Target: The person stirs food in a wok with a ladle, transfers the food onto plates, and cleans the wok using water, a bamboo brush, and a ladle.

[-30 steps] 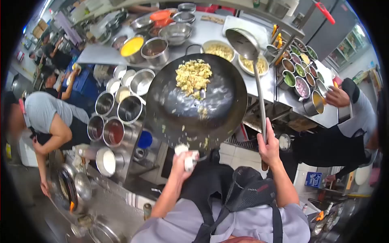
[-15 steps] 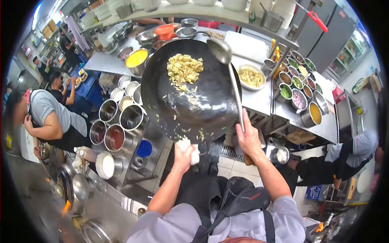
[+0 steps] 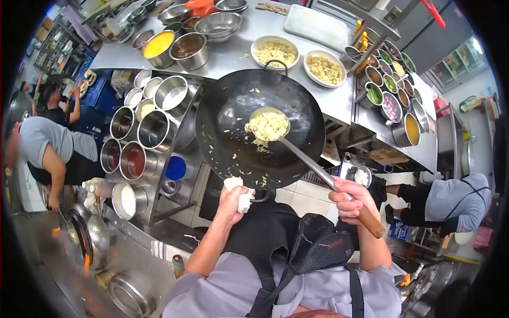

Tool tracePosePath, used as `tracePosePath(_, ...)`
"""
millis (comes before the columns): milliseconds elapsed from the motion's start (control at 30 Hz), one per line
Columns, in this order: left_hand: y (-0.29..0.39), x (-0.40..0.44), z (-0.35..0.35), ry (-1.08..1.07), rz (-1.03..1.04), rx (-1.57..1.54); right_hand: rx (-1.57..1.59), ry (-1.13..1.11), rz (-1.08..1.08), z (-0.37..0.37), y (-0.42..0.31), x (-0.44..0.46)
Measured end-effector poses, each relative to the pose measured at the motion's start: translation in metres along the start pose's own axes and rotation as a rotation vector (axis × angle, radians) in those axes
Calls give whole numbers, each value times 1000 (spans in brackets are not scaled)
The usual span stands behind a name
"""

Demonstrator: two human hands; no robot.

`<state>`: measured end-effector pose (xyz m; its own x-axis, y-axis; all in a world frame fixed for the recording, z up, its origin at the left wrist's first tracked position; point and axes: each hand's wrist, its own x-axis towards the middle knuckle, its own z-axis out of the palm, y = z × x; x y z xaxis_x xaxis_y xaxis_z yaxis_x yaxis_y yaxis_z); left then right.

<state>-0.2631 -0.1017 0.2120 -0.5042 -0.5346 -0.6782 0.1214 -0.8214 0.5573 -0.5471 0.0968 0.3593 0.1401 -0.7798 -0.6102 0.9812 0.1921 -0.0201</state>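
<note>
A dark wok (image 3: 275, 153) is in front of me, smeared with egg and green bits. My left hand (image 3: 231, 206) is closed around a folded white cloth (image 3: 244, 202) at its near edge, beside the loop handle. In my right hand (image 3: 354, 200) is a long ladle (image 3: 313, 165), gripped by its wooden end. The ladle's bowl, above the wok, is heaped with fried rice (image 3: 268, 125). Beyond the wok, two plates hold fried rice: a left plate (image 3: 255, 52) and a right plate (image 3: 343, 77).
Steel pots (image 3: 154, 130) crowd a rack on the left. More bowls (image 3: 217, 25) and a white tray (image 3: 315, 24) stand on the steel counter (image 3: 225, 66). Ingredient tins (image 3: 391, 107) fill the right side. Co-workers bend on the left (image 3: 50, 148) and right (image 3: 456, 204).
The rice that lay in the tilted wok is now mostly in the ladle. My right hand has moved right and down, bringing the ladle over the wok's middle. The wok has come lower, uncovering the left plate.
</note>
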Motion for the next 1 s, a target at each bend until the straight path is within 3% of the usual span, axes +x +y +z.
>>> tracePosePath(100, 9, 12, 9, -47, -8, 13, -70, -33, -154, 15, -13, -14)
tracePosePath(167, 14, 17, 9, -48, 9, -6, -324, 1, -341, 15, -31, -10)
tracePosePath(233, 19, 17, 6, -46, 69, 1, -619, 258, -569, 33, -42, 4)
tracePosePath(300, 24, 19, -2, -54, 105, 1, -979, 456, -783, 6, -64, 47)
tracePosePath(367, 27, 16, -3, -27, 188, 20, -1517, 864, -970, -24, -88, 95)
tracePosePath(400, 26, 16, -7, -14, 204, -16, -1832, 1113, -967, -63, -111, 127)
tracePosePath(500, 37, 4, -18, 51, 205, -4, -2084, 1406, -795, -141, -147, 189)
tracePosePath(633, 45, -8, -34, 93, 227, -39, -2112, 1432, -744, -169, -167, 194)
tracePosePath(700, 46, -7, -45, 102, 233, -50, -2098, 1435, -872, -169, -171, 187)
tracePosePath(767, 52, -4, -48, 99, 251, -57, -2160, 1423, -1173, -162, -168, 174)
tracePosePath(833, 59, -2, -48, 122, 215, -77, -2097, 1279, -1521, -137, -153, 153)
tracePosePath(900, 63, 4, -51, 104, 196, -75, -1970, 1035, -1732, -80, -125, 125)
tracePosePath(1000, 67, 14, -56, 76, 158, -83, -1769, 885, -1699, -15, -72, 108)
